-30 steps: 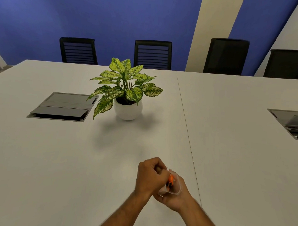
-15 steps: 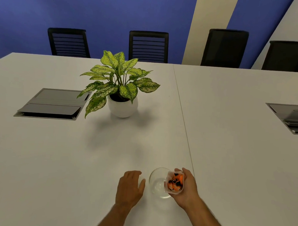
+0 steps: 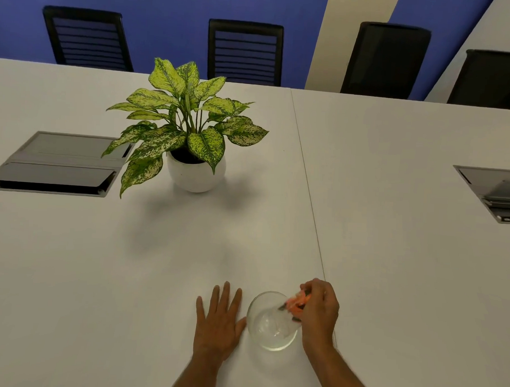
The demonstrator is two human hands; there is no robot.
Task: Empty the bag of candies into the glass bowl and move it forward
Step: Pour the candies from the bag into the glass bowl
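Observation:
A clear glass bowl (image 3: 271, 325) stands on the white table near its front edge. My right hand (image 3: 320, 310) is closed around a small clear bag of candies (image 3: 297, 303), orange and dark ones, tipped over the bowl's right rim. The candies look blurred at the bag's mouth, and whether any lie in the bowl I cannot tell. My left hand (image 3: 219, 323) lies flat on the table just left of the bowl, fingers spread, its thumb close to the glass.
A potted plant (image 3: 192, 138) in a white pot stands further back, left of centre. Grey cable hatches sit in the table at the left (image 3: 53, 164) and right (image 3: 493, 192). A seam (image 3: 310, 181) runs down the table. Black chairs line the far side.
My left hand let go of the bag and settled flat beside the bowl. My right hand turned the bag from upright to tipped over the bowl's rim.

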